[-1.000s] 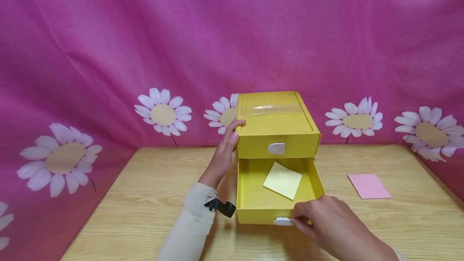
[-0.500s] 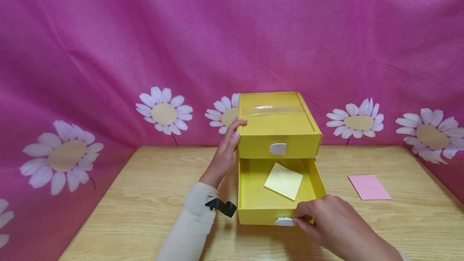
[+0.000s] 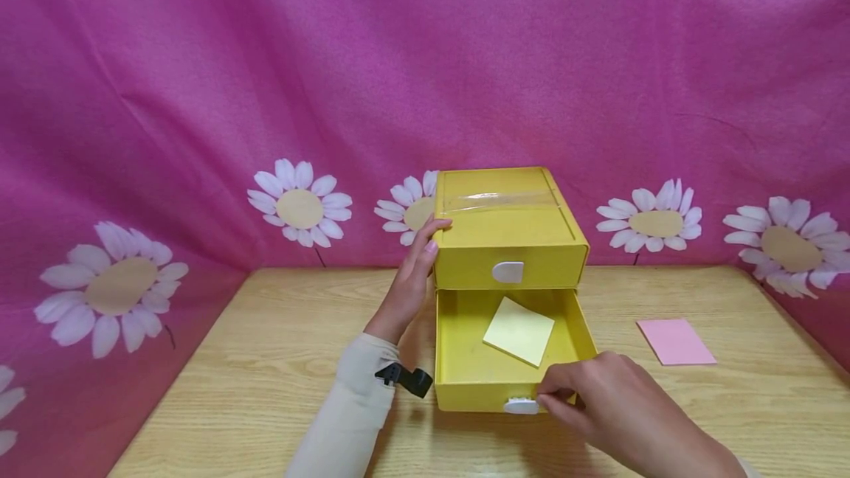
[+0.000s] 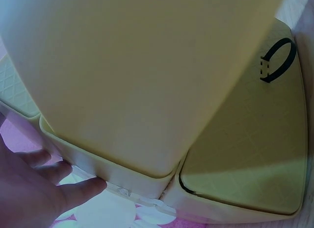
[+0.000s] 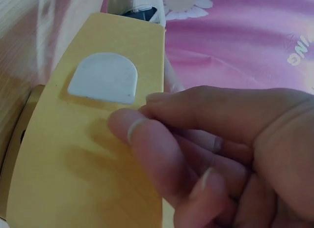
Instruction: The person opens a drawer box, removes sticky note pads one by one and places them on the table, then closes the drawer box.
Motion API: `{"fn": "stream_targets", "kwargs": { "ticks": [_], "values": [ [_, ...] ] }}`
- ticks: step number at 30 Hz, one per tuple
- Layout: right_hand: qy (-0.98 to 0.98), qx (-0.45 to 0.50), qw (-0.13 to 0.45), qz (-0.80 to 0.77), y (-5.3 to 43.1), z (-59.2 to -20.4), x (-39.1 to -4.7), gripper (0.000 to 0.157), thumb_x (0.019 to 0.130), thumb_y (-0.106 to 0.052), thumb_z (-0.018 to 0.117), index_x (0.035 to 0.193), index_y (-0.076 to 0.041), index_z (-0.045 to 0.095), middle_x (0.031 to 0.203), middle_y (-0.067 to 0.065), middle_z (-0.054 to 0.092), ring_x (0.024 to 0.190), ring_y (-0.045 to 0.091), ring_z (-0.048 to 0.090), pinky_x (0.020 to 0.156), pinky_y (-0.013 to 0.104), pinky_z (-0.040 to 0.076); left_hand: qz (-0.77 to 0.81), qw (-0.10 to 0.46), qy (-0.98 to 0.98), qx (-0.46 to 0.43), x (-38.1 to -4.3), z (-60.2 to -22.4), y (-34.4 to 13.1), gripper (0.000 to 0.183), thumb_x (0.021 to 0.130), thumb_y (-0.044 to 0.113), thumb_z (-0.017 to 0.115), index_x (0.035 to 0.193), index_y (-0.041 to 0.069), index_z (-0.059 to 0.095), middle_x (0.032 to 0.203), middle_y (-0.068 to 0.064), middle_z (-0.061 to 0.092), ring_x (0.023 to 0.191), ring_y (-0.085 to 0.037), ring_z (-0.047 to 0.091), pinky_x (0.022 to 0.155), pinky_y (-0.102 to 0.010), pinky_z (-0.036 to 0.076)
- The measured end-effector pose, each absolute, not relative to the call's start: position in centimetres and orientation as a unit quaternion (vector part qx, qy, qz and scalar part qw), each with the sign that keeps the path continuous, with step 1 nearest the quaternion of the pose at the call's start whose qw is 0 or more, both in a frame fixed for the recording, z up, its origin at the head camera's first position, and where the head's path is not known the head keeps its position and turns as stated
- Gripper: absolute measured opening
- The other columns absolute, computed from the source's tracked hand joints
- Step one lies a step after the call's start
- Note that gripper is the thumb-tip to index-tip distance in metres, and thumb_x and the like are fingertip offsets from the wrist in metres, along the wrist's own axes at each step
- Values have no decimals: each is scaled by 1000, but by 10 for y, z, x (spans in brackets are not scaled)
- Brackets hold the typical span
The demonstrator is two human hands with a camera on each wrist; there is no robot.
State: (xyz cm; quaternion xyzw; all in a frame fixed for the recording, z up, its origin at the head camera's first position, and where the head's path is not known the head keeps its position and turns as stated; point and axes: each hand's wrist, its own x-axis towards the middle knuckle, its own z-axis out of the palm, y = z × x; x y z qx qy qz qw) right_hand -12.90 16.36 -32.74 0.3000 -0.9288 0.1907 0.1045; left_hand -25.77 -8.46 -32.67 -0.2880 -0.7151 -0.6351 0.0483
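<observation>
A small yellow two-drawer box (image 3: 498,227) stands on the table, its lower drawer (image 3: 458,395) pulled out and its upper drawer in. On the drawer floor lies a pale yellow sticky note pad (image 3: 519,332). My left hand (image 3: 406,282) rests against the box's left side, fingertips at the top edge; in the left wrist view its extended fingers (image 4: 83,191) touch the box edge. Beside the lower drawer's white handle (image 3: 521,406) is my right hand (image 3: 614,400), fingers loosely bent. The right wrist view shows the handle (image 5: 104,78) uncovered, fingertips just off it.
A pink sticky note pad (image 3: 676,341) lies on the wooden table (image 3: 279,375) to the right of the box. Behind and at the sides hangs a magenta cloth (image 3: 425,57) printed with white daisies. Clear tape (image 3: 498,200) crosses the box top.
My right hand's fingertips have shifted slightly right, off the lower drawer's handle. The box, the drawer, both pads and my left hand stay as they were.
</observation>
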Motion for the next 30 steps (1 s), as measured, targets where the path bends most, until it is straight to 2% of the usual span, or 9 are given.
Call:
{"fn": "stream_targets", "kwargs": {
  "ticks": [10, 19, 30],
  "values": [
    [-917, 306, 140, 215, 168, -322, -128, 16, 83, -20, 75, 76, -32, 67, 62, -29, 44, 56, -8, 41, 51, 18, 38, -633, 45, -717, -288, -258, -327, -86, 43, 105, 24, 27, 146, 12, 33, 162, -7, 4, 146, -22, 8, 111, -59, 18],
    [-924, 281, 119, 229, 173, -319, -133, 9, 83, -21, 75, 80, -27, 70, 60, -26, 47, 55, -6, 41, 51, 19, 39, -637, 48, -713, -290, -258, -327, -86, 43, 105, 23, 27, 146, 11, 33, 162, -8, 5, 146, -21, 8, 112, -57, 17],
    [-931, 258, 137, 219, 176, -321, -139, 11, 82, -16, 74, 79, -26, 70, 55, -25, 43, 51, -6, 38, 50, 19, 36, -637, 47, -713, -289, -258, -327, -85, 43, 104, 24, 27, 145, 11, 34, 162, -8, 5, 146, -21, 8, 112, -58, 18]
  ]
}}
